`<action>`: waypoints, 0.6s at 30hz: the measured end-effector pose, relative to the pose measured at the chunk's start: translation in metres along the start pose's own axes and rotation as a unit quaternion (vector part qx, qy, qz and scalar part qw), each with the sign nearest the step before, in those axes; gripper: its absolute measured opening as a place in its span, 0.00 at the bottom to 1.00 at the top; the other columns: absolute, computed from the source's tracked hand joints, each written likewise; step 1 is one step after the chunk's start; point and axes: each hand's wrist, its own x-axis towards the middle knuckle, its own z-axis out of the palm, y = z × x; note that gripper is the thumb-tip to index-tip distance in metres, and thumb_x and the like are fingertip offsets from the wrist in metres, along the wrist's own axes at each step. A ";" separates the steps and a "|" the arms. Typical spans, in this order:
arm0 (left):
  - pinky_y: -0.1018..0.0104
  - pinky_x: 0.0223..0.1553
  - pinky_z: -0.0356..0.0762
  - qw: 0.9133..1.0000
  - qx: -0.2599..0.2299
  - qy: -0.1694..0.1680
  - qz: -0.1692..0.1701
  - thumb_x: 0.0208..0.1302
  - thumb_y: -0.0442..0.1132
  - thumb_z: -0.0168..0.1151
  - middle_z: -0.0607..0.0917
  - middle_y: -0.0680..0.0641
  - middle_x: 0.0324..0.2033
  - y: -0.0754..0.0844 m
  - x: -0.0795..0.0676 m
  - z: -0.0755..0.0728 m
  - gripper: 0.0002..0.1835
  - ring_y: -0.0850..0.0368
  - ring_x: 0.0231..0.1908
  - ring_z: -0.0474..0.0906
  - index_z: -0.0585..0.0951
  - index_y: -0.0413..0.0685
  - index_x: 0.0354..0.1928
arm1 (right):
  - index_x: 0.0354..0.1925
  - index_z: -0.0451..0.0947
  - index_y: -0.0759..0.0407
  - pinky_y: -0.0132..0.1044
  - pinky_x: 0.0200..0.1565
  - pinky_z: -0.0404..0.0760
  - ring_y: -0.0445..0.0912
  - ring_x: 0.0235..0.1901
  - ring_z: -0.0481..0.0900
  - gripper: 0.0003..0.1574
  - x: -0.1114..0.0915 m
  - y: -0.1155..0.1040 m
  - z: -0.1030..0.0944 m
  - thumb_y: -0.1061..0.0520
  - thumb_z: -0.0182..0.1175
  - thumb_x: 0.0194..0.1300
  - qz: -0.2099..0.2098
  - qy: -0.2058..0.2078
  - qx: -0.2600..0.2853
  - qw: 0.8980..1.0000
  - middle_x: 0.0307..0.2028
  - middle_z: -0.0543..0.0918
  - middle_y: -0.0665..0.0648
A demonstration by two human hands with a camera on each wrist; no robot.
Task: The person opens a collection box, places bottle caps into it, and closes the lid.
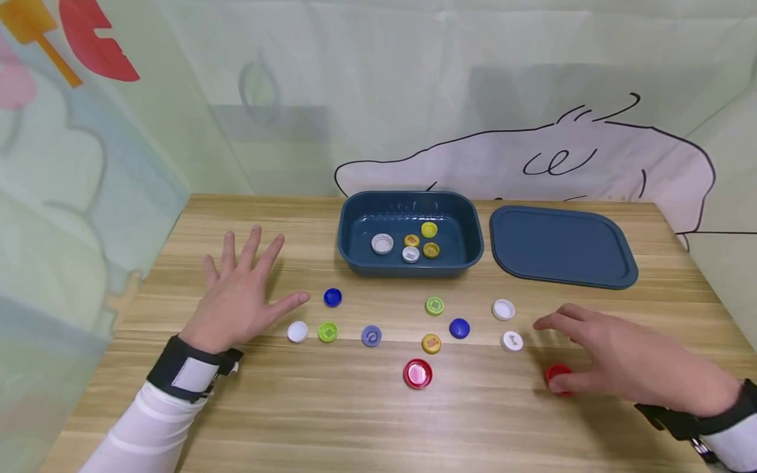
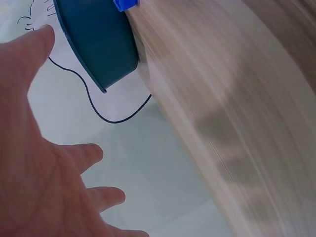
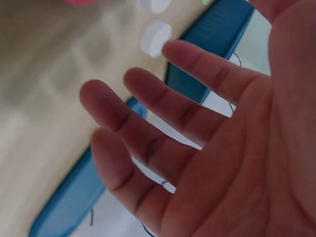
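Hands: the left hand (image 1: 236, 302) is held spread over the left of the table (image 1: 307, 420), nothing gripped; the right hand (image 1: 627, 355) is loosely bent at the right, no grip seen.
Red cap, near right: this cap (image 1: 558, 370) is partly covered by the right thumb; whether it is touched cannot be told.
Bin, far middle: five caps are contained in the bin (image 1: 408, 270).
Caps outside: eleven are left on the table, the covered red one included.
Progress: gathering is judged under half done.
Lid: the blue lid (image 1: 562, 246) is laid flat, right of the bin.
Views: bin contents are shown only from the head; empty finger undersides are revealed at the right wrist.
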 end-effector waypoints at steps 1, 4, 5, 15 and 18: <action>0.16 0.55 0.37 1.000 -0.001 0.000 0.000 0.51 0.83 0.43 0.42 0.39 0.75 0.000 0.000 0.000 0.57 0.35 0.67 0.22 0.50 0.59 0.76 | 0.54 0.75 0.45 0.34 0.35 0.82 0.33 0.34 0.73 0.45 -0.002 0.000 0.004 0.22 0.66 0.44 -0.002 -0.010 0.008 1.000 0.45 0.76 0.44; 0.15 0.55 0.36 1.000 -0.002 -0.001 -0.001 0.51 0.83 0.43 0.42 0.39 0.75 0.001 0.001 -0.001 0.56 0.35 0.67 0.21 0.49 0.59 0.77 | 0.52 0.75 0.44 0.31 0.33 0.82 0.32 0.33 0.72 0.43 -0.006 0.001 0.014 0.23 0.68 0.43 -0.010 -0.037 0.036 0.999 0.42 0.74 0.42; 0.15 0.55 0.36 1.000 -0.002 -0.002 -0.002 0.51 0.83 0.43 0.42 0.39 0.75 0.001 0.002 -0.001 0.56 0.35 0.67 0.21 0.49 0.59 0.77 | 0.51 0.75 0.44 0.30 0.32 0.81 0.32 0.32 0.72 0.42 -0.006 0.002 0.017 0.25 0.69 0.43 -0.015 -0.039 0.044 0.998 0.40 0.74 0.42; 0.16 0.56 0.37 1.000 -0.005 -0.009 -0.005 0.52 0.83 0.44 0.42 0.39 0.75 0.003 0.001 -0.002 0.56 0.35 0.67 0.21 0.50 0.59 0.76 | 0.49 0.76 0.43 0.31 0.31 0.81 0.33 0.32 0.71 0.31 -0.006 0.005 0.028 0.45 0.76 0.46 -0.018 -0.066 0.071 0.995 0.37 0.72 0.43; 0.16 0.55 0.37 1.000 -0.004 -0.012 -0.004 0.52 0.83 0.43 0.42 0.39 0.75 0.004 0.000 -0.003 0.56 0.36 0.67 0.21 0.49 0.59 0.77 | 0.48 0.76 0.46 0.31 0.30 0.80 0.34 0.32 0.71 0.30 -0.005 0.005 0.028 0.49 0.75 0.46 -0.022 -0.061 0.065 0.996 0.37 0.72 0.44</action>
